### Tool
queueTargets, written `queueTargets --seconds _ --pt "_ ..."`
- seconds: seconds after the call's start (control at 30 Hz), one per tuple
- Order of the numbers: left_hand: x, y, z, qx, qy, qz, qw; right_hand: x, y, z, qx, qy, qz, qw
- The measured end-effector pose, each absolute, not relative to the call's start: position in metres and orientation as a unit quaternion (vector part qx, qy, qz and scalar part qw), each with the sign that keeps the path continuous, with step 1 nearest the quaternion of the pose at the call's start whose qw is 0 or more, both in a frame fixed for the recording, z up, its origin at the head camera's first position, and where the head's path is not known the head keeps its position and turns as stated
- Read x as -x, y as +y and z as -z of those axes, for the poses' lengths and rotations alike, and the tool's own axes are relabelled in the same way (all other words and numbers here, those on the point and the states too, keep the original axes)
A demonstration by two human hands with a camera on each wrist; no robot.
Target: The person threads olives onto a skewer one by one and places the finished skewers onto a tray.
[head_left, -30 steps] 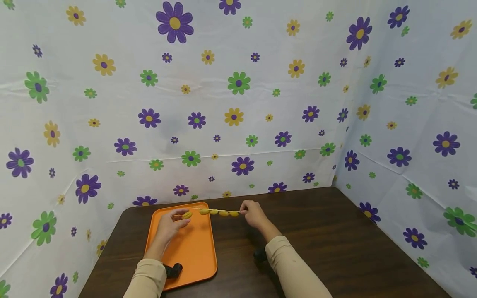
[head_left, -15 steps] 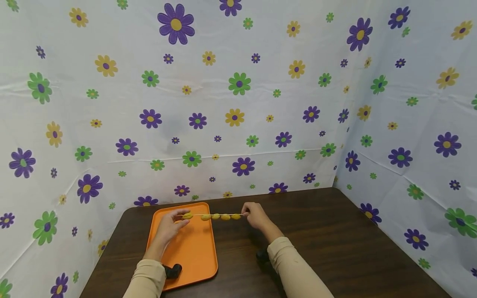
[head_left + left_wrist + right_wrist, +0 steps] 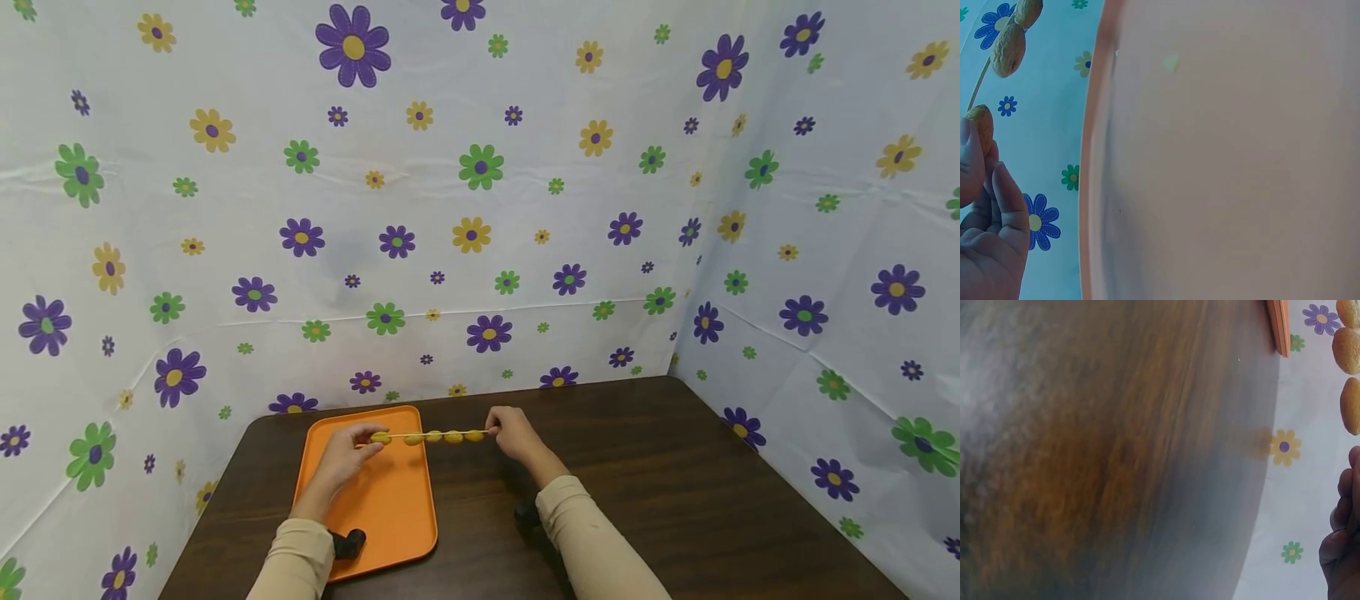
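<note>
My right hand (image 3: pixel 512 431) grips one end of a thin skewer (image 3: pixel 402 435), held level above the table. Several wrinkled, oval, yellow-brown pieces (image 3: pixel 453 437) sit along it; their kind is unclear. At the skewer's left end, my left hand (image 3: pixel 341 457) pinches another such piece (image 3: pixel 381 437) between thumb and fingers, over the orange tray (image 3: pixel 386 517). The left wrist view shows the stick meeting that pinched piece (image 3: pixel 984 125), with a gap before the neighbouring piece (image 3: pixel 1009 51). Curled fingers of the right hand (image 3: pixel 1342 544) show at the edge of the right wrist view, just below the last piece (image 3: pixel 1351 406).
The tray lies on a dark wooden table (image 3: pixel 637 492), on its left side. A small pale crumb (image 3: pixel 1171 62) lies on the tray. A flower-printed sheet (image 3: pixel 480 250) hangs behind the table and along its right side. Each wrist wears a black device (image 3: pixel 348 544).
One second ago the skewer's left tip stood above the pinched piece. It came down into line with that piece, which now sits on the tip. The right hand shifted slightly.
</note>
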State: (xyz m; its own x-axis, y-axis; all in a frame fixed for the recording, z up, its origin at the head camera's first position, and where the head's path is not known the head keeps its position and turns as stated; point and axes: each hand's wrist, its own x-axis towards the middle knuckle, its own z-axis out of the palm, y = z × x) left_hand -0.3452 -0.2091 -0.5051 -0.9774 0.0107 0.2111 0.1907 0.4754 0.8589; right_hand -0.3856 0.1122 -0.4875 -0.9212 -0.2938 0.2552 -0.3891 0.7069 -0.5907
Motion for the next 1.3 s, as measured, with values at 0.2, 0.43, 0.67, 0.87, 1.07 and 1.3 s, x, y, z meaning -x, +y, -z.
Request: queueTargets --seconds 0.2,0.43,0.67,0.87,1.07,1.3 --pt "0.344 -0.203 0.503 0.057 -0.858 0.502 0.087 0.384 0.11 0.487 -0.184 -0.926 -0.321 0.07" --pt "0.343 -0.199 0.501 0.052 -0.864 0.494 0.085 0.384 0.109 0.484 -0.187 -0.93 -0.308 0.073" --pt "0.342 -0.197 0.501 0.055 -0.868 0.487 0.085 0.386 0.107 0.481 -0.186 -0.936 -0.29 0.069" --pt "0.342 -0.196 0.5 0.061 -0.873 0.477 0.088 0.385 0.105 0.48 -0.183 -0.937 -0.287 0.075" --pt "0.34 -0.192 0.498 0.059 -0.87 0.482 0.085 0.385 0.106 0.481 -0.19 -0.936 -0.283 0.084" --pt "0.342 -0.195 0.5 0.06 -0.859 0.502 0.078 0.385 0.108 0.48 -0.188 -0.928 -0.312 0.084"
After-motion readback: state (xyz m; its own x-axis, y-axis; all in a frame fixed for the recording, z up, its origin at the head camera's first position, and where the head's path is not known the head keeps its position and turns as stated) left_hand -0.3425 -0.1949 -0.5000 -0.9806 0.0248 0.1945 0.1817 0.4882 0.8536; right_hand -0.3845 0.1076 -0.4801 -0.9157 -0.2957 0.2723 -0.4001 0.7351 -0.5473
